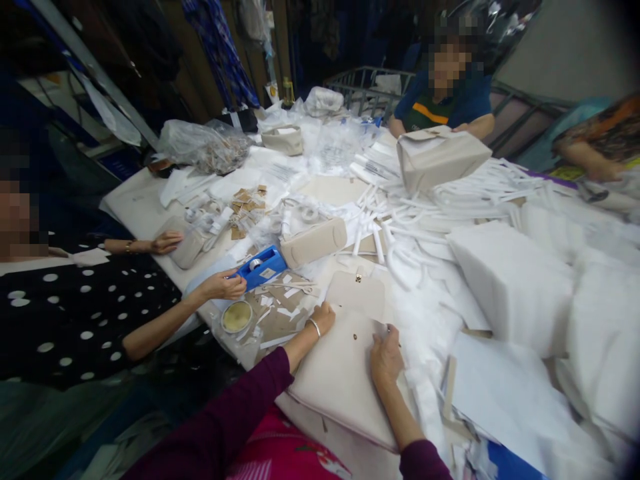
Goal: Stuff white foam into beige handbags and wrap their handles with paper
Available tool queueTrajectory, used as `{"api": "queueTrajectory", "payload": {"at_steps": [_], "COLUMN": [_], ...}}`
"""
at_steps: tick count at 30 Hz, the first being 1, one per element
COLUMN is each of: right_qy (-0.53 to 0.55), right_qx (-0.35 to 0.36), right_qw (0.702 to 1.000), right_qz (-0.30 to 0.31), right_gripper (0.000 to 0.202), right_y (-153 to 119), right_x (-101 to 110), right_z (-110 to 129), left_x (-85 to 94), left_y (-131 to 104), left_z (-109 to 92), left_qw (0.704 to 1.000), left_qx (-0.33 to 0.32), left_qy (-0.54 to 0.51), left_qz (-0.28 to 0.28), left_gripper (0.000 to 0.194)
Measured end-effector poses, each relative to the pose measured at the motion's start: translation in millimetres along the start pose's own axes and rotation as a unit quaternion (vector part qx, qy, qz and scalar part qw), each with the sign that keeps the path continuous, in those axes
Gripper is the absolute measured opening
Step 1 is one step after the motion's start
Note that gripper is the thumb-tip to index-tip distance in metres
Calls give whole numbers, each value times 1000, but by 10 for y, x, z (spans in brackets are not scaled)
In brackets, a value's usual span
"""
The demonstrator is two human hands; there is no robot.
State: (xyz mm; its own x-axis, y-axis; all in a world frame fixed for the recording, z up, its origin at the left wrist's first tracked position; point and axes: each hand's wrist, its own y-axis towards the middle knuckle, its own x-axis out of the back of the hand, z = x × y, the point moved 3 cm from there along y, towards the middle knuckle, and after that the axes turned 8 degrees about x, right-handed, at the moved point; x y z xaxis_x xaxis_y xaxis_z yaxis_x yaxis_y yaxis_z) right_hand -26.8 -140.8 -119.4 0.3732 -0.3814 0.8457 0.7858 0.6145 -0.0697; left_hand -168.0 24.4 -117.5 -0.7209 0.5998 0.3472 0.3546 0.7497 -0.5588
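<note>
A cream bag (340, 377) lies in front of me with its flap (356, 291) folded open away from me, a metal clasp near the flap's far edge. My left hand (323, 319), with a bracelet at the wrist, has its fingers closed on the bag's upper left edge by the flap. On the right side, my right hand (387, 357) grips the bag's upper right edge, its fingertips partly hidden.
To the left, a person in a dotted top reaches to a blue tape dispenser (263, 268) beside a round tin (237, 316). Another cream bag (314, 243) lies beyond. White foam sheets (510, 287) are stacked at right. Across the table a person holds a bag (440, 157).
</note>
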Motion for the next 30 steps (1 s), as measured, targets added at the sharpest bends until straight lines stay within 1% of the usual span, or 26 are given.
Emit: {"api": "queueTrajectory", "payload": {"at_steps": [3, 4, 6, 8, 10, 13, 16, 18, 20, 21, 22, 23, 24, 26, 27, 28, 30], "right_qy": [-9, -9, 0, 16, 34, 57, 57, 42, 4, -25, -56, -83, -101, -102, -94, -86, -80], "right_qx": [4, 6, 9, 12, 10, -1, -5, 12, 62, 98, 144, 200, 264, 388, 433, 462, 480], "right_qw": [1000, 1000, 1000, 1000, 999, 998, 998, 998, 995, 990, 982, 971, 956, 916, 896, 881, 869], "right_qz": [7, 5, -3, -16, -30, -38, -40, -55, -84, -98, -105, -99, -78, -6, 29, 57, 88], "right_gripper": [46, 47, 48, 49, 50, 48, 47, 45, 41, 37, 33, 31, 32, 34, 34, 35, 38], "right_y": [-12, -15, -15, -9, 3, 26, 61, 95, 131, 146, 156, 160, 156, 122, 100, 83, 73], "right_x": [16, 22, 29, 25, 8, -43, -88, -91, -66, -50, -38, -36, -45, -80, -93, -100, -95], "right_z": [20, 28, 41, 46, 35, -9, -54, -64, -45, -26, 2, 37, 76, 156, 191, 220, 267], "left_x": [-71, -86, -95, -87, -78, -85, -105, -115, -118, -115, -110, -103, -96, -84, -78, -69, -40], "left_y": [-97, -136, -201, -224, -196, -111, -57, -60, -85, -100, -115, -128, -138, -145, -144, -142, -137], "left_z": [0, 11, 47, 99, 154, 219, 253, 255, 234, 216, 194, 169, 145, 109, 98, 92, 85], "left_qw": [995, 992, 981, 974, 971, 968, 967, 963, 954, 948, 942, 939, 937, 934, 933, 933, 930], "left_qx": [6, -7, -50, -87, -106, -112, -105, -91, -72, -63, -58, -59, -63, -77, -84, -89, -96], "left_qy": [84, 114, 166, 182, 185, 197, 207, 230, 273, 294, 311, 320, 325, 330, 331, 334, 342], "left_qz": [-44, -58, -85, -101, -106, -106, -108, -107, -106, -106, -107, -108, -110, -111, -109, -106, -99], "left_gripper": [30, 32, 28, 24, 22, 25, 31, 36, 39, 39, 39, 38, 37, 37, 36, 36, 36]}}
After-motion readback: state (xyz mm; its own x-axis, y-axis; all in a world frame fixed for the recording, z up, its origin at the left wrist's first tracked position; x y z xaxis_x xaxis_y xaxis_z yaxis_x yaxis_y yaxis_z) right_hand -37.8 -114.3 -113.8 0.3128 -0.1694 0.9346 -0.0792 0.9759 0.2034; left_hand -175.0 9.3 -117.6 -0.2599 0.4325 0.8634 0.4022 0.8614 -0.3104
